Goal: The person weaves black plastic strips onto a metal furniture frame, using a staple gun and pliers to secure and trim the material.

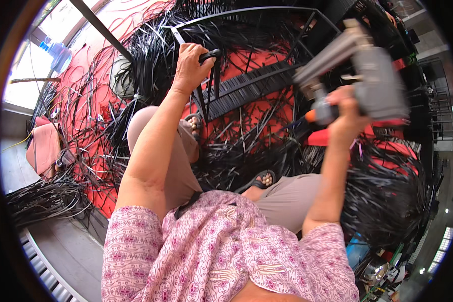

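The left hand is raised in front of the person and closed around the black metal frame, at a point where a bar of the frame passes under the palm. The fingers are curled tight over the top of the bar, and a short black bar end or strip projects to the right of them, just past the fingertips. Black woven strips run across the frame immediately right of and below this grip. The right hand is held higher and to the right, well apart from the left hand, and is wrapped around the handle of a grey staple gun. Its fingers are closed fully on the handle; the tool body rises above the fist and its barrel extends up and to the left, blurred by motion. An orange part shows at the left of the fist. Loose black strips lie in heaps over the red floor mat around the frame. Two sandalled feet rest among the strips below the frame.
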The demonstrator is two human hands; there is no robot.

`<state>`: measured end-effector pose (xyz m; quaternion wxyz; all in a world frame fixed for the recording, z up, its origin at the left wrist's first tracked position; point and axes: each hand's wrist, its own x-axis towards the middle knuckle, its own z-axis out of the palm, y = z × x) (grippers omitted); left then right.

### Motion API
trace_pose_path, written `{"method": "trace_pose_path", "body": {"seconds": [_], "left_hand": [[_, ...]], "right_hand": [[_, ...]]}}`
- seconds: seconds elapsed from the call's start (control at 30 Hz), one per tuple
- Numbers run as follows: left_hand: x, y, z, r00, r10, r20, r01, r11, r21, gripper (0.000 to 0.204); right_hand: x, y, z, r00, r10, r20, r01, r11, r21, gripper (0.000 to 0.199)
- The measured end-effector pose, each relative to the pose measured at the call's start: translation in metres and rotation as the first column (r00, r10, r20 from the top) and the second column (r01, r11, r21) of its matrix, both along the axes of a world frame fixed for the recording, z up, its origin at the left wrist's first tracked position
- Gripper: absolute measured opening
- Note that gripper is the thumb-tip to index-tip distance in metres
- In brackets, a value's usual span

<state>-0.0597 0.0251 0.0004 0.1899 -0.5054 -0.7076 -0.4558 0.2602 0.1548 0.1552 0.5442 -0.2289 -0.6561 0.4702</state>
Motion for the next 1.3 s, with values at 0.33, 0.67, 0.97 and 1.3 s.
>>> {"method": "trace_pose_path", "body": {"seconds": [0.33, 0.67, 0.97, 1.3], "left_hand": [[-0.102, 0.013, 0.002, 0.992, 0.007, 0.127, 0.002, 0.997, -0.073, 0.022], [-0.117, 0.023, 0.009, 0.986, 0.055, 0.154, -0.041, 0.995, -0.095, 0.026], [-0.121, 0.029, 0.010, 0.992, 0.028, 0.124, -0.025, 0.999, -0.026, 0.025], [-0.121, 0.027, 0.008, 0.992, 0.040, 0.119, -0.035, 0.999, -0.038, 0.023]], "right_hand": [[-0.121, -0.023, -0.116, 0.872, 0.489, 0.011, -0.444, 0.801, -0.401, 0.056], [-0.178, -0.022, -0.133, 0.865, 0.501, 0.030, -0.434, 0.777, -0.457, 0.015], [-0.207, -0.021, -0.136, 0.841, 0.537, 0.059, -0.447, 0.753, -0.483, 0.015], [-0.215, -0.017, -0.136, 0.824, 0.565, 0.034, -0.490, 0.742, -0.459, 0.018]]}}
